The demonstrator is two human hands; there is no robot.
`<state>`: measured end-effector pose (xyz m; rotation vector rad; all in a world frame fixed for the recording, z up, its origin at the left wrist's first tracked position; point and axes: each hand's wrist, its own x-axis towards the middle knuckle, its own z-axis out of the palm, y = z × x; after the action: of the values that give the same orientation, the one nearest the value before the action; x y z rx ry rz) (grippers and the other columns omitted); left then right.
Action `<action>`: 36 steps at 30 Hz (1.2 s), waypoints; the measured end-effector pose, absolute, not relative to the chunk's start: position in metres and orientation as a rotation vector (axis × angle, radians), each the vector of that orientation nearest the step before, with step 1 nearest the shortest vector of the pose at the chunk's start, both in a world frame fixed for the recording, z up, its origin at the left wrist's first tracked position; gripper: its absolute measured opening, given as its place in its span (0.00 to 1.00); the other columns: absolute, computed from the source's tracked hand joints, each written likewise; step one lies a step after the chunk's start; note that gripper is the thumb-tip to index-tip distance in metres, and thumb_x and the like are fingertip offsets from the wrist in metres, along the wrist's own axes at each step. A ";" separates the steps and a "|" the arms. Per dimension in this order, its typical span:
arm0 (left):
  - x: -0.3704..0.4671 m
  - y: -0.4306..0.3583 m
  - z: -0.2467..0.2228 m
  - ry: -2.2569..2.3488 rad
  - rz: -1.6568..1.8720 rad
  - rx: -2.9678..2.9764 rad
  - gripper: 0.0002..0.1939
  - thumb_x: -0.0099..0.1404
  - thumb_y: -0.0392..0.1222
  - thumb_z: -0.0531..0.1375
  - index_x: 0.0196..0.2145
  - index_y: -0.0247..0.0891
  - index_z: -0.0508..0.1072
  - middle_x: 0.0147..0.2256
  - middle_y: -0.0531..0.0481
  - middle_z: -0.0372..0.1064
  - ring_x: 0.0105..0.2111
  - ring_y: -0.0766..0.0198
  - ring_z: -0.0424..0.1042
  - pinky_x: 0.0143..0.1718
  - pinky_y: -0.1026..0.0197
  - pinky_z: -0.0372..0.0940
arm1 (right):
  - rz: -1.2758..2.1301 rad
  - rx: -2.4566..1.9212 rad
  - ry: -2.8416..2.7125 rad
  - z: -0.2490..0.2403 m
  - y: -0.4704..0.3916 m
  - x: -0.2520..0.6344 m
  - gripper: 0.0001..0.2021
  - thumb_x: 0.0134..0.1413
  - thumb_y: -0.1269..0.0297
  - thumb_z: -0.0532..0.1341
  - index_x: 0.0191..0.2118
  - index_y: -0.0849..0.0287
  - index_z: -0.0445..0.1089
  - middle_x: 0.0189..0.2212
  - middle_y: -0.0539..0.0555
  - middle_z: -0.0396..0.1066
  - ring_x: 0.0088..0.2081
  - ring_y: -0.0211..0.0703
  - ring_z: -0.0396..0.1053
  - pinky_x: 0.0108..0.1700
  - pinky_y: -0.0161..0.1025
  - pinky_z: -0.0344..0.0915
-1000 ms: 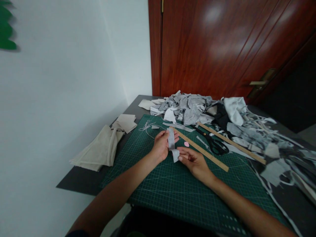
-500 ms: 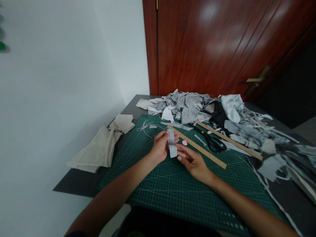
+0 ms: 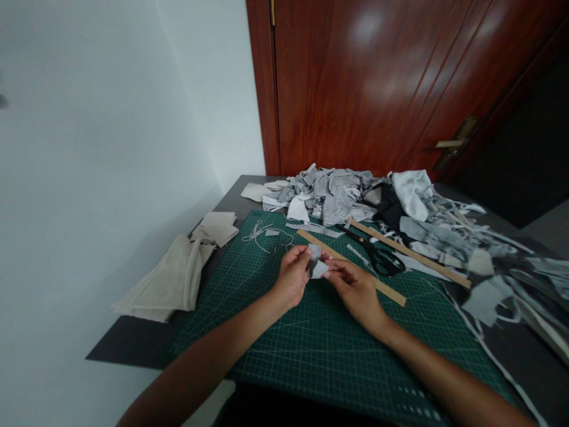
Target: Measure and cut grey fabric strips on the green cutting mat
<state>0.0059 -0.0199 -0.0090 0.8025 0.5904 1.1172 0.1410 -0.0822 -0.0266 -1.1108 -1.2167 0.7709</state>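
Note:
A small grey fabric strip [image 3: 319, 270] is held in the air between my two hands, bent over on itself. My left hand [image 3: 293, 274] pinches it from the left, thumb on top. From the right, my right hand [image 3: 353, 289] grips its edge between thumb and fingers. Below them lies a green cutting mat [image 3: 311, 350]. Just beyond the hands, a wooden ruler [image 3: 386, 292] rests slantwise on the mat, partly covered by my right hand. Black scissors [image 3: 386, 261] lie behind it, to the right.
A heap of grey and white fabric scraps [image 3: 342, 190] spreads along the back and right. A second wooden ruler [image 3: 413, 252] lies beside the scissors. Folded cream cloth [image 3: 171, 281] sits at the left table edge. Loose thread [image 3: 258, 231] lies on the mat's far left.
The strip, held out longer before, is now folded over between both hands. My right hand has closed on its lower end. The pink piece on the mat is no longer visible.

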 end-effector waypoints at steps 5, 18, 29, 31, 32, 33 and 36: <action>0.009 -0.028 -0.013 0.613 1.093 0.815 0.21 0.55 0.53 0.74 0.35 0.36 0.75 0.32 0.48 0.76 0.29 0.63 0.75 0.30 0.63 0.69 | 0.757 -1.152 -1.224 -0.020 -0.079 0.147 0.16 0.61 0.51 0.66 0.27 0.56 0.74 0.21 0.48 0.70 0.25 0.41 0.66 0.30 0.37 0.65; 0.017 -0.043 -0.019 0.619 1.100 0.668 0.23 0.49 0.52 0.78 0.34 0.34 0.76 0.30 0.49 0.76 0.31 0.63 0.75 0.34 0.63 0.67 | 0.826 -1.218 -1.130 -0.025 -0.075 0.146 0.16 0.53 0.48 0.70 0.28 0.57 0.76 0.19 0.44 0.58 0.22 0.37 0.53 0.26 0.37 0.52; 0.017 -0.046 -0.018 0.556 1.105 0.654 0.19 0.53 0.48 0.76 0.36 0.34 0.78 0.37 0.43 0.80 0.42 0.54 0.79 0.48 0.56 0.70 | 0.896 -1.298 -1.142 -0.027 -0.078 0.143 0.20 0.54 0.44 0.67 0.28 0.58 0.74 0.22 0.50 0.68 0.24 0.41 0.60 0.27 0.38 0.56; 0.017 -0.046 -0.018 0.549 1.101 0.630 0.18 0.54 0.48 0.76 0.35 0.35 0.77 0.37 0.43 0.80 0.43 0.54 0.79 0.49 0.55 0.70 | 0.906 -1.288 -1.121 -0.028 -0.077 0.143 0.20 0.54 0.44 0.67 0.28 0.58 0.75 0.23 0.50 0.69 0.24 0.41 0.61 0.27 0.39 0.57; 0.017 -0.047 -0.018 0.547 1.100 0.618 0.18 0.54 0.49 0.75 0.35 0.35 0.77 0.37 0.43 0.80 0.44 0.53 0.79 0.50 0.54 0.70 | 0.908 -1.284 -1.114 -0.029 -0.077 0.143 0.20 0.54 0.44 0.67 0.28 0.58 0.75 0.23 0.50 0.69 0.24 0.41 0.61 0.27 0.39 0.57; 0.017 -0.047 -0.018 0.547 1.102 0.608 0.18 0.54 0.50 0.75 0.34 0.36 0.77 0.37 0.43 0.80 0.44 0.53 0.79 0.51 0.53 0.70 | 0.908 -1.281 -1.110 -0.029 -0.077 0.143 0.20 0.54 0.44 0.67 0.28 0.58 0.75 0.23 0.50 0.69 0.24 0.41 0.61 0.27 0.39 0.57; 0.018 -0.047 -0.017 0.562 1.110 0.623 0.18 0.53 0.49 0.76 0.34 0.35 0.77 0.37 0.43 0.80 0.44 0.53 0.79 0.52 0.54 0.69 | 0.900 -1.281 -1.120 -0.030 -0.077 0.143 0.19 0.55 0.44 0.67 0.28 0.57 0.74 0.23 0.50 0.69 0.24 0.41 0.61 0.27 0.38 0.57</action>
<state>0.0181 -0.0472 -0.0167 0.6232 0.5622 1.1101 0.1429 -0.0766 -0.0302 -1.2809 -1.1195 0.9003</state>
